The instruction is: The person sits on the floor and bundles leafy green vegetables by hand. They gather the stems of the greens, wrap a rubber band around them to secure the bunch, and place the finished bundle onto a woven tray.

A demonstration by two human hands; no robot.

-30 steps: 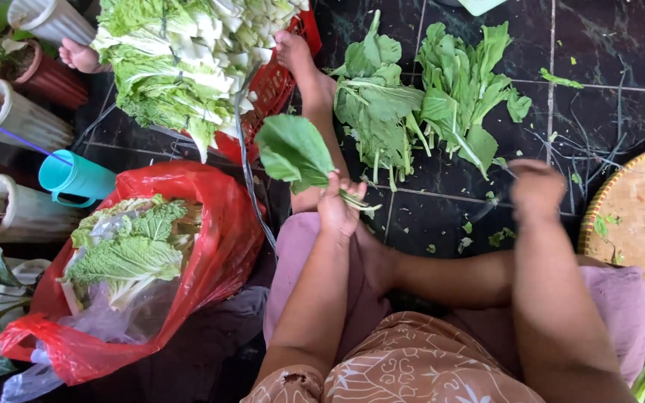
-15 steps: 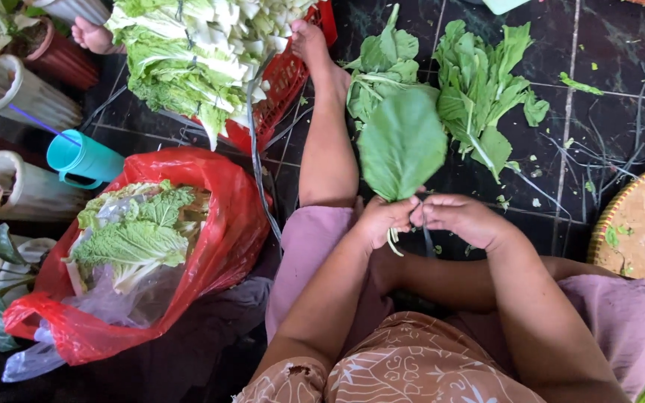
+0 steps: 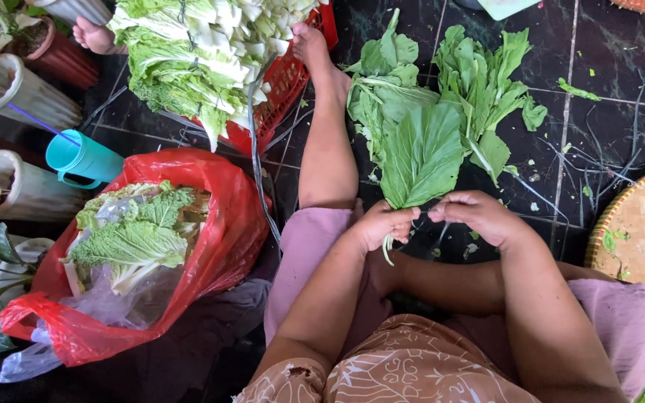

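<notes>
Since half a second ago we have kept both hands together at the base of the leafy green bunch (image 3: 421,153); a second ago our right hand was well off to the side and only the left held the bunch.

Our left hand (image 3: 384,224) is clenched around the stems, thumb on top, with pale stem ends poking out below the fist. Our right hand (image 3: 479,215) sits just beside it, fingers curled and pinched near the same stems; we cannot tell whether they grip the stems or something thin drawn between the hands. Both forearms reach forward from the lap, elbows bent, wrists angled inward so the knuckles nearly meet.

We hold the bunch upright over the dark tiled floor (image 3: 621,82), its broad leaves overlapping the loose greens (image 3: 487,82) lying there. Our bare leg (image 3: 328,157) stretches toward a red crate (image 3: 293,78) heaped with cabbage. A red plastic bag (image 3: 218,239) of cabbage leaves lies to the left, a woven tray (image 3: 640,231) to the right.
</notes>
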